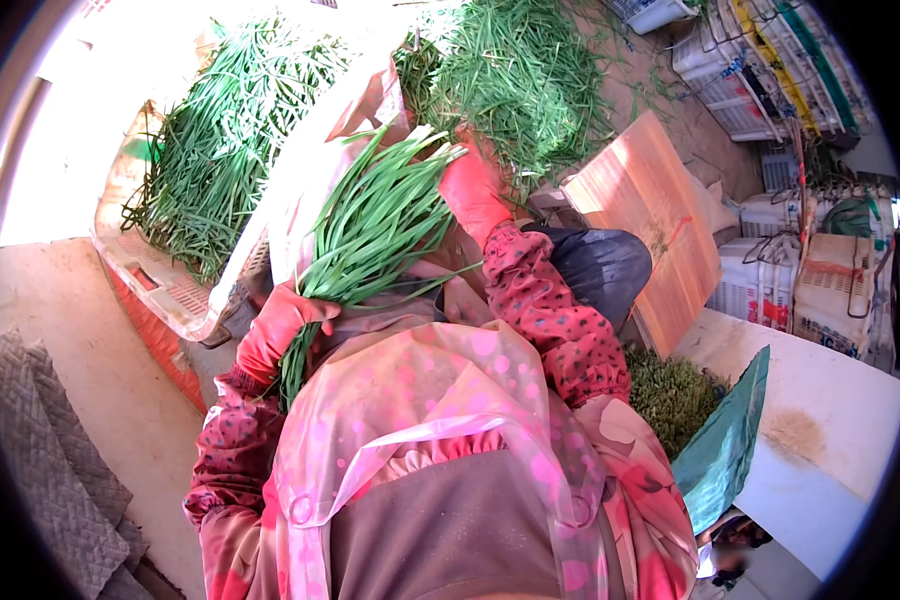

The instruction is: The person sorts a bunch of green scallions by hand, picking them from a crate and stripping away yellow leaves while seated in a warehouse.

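A bunch of long, flat green leaves, apparently garlic chives, lies slantwise over my lap, its pale stem ends pointing away from me. My left hand, in a red rubber glove, is closed around the leafy end, with leaf tips hanging below the fist. Beside the pale ends is my right hand, gloved the same way; its fingers are partly hidden and blurred by glare, so their grip cannot be made out. A translucent pink dotted apron covers my front.
At left, a plastic crate holds a heap of greens. Loose green leaves are piled ahead. A wood-grain board leans at right, near a green sack. White crates are stacked far right; quilted cloth lies left.
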Action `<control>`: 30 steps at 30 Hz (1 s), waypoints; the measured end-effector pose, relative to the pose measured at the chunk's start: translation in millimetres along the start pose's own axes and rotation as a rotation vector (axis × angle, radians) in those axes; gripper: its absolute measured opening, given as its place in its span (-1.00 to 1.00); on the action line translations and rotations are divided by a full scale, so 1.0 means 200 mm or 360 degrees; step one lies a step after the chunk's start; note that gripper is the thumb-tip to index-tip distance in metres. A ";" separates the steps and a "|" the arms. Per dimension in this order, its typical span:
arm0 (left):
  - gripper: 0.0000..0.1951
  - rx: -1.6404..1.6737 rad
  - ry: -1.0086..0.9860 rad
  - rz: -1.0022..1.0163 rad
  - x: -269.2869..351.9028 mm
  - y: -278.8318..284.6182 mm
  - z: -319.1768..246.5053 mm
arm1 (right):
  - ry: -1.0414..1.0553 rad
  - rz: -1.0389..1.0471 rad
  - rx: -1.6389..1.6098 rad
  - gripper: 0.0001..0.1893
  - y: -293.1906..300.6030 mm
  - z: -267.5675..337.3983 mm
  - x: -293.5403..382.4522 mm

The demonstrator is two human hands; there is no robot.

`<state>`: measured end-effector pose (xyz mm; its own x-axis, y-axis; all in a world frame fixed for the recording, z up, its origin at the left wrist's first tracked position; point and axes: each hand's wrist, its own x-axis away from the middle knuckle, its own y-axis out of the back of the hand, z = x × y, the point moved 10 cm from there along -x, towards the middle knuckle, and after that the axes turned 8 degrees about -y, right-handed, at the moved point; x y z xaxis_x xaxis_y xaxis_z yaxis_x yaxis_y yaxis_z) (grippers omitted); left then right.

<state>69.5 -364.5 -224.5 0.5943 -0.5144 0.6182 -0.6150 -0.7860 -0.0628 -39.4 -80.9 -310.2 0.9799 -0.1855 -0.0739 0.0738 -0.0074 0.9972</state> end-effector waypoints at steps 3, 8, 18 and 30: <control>-0.89 0.0029 -0.0046 -0.0040 0.00 -0.02 -0.04 | 0.0168 -0.0243 -0.0174 -0.82 0.09 0.03 0.00; -0.91 0.0071 -0.0041 -0.0050 0.00 0.02 0.03 | -0.0656 -0.0012 -0.0502 -0.75 0.13 -0.27 -0.01; -0.86 0.0292 -0.0034 -0.0087 0.10 0.12 0.25 | -0.0789 0.0366 -0.0373 -0.65 0.22 -1.00 0.07; -0.82 0.0245 0.0021 0.0143 0.07 0.13 0.25 | -0.1025 0.0821 -0.2069 -0.70 0.15 -0.48 0.44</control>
<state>87.4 -409.6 -257.2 0.5331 -0.5812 0.6148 -0.5780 -0.7809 -0.2370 67.7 -2.3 -288.3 0.7305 -0.2801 0.6228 0.2033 0.9598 0.1933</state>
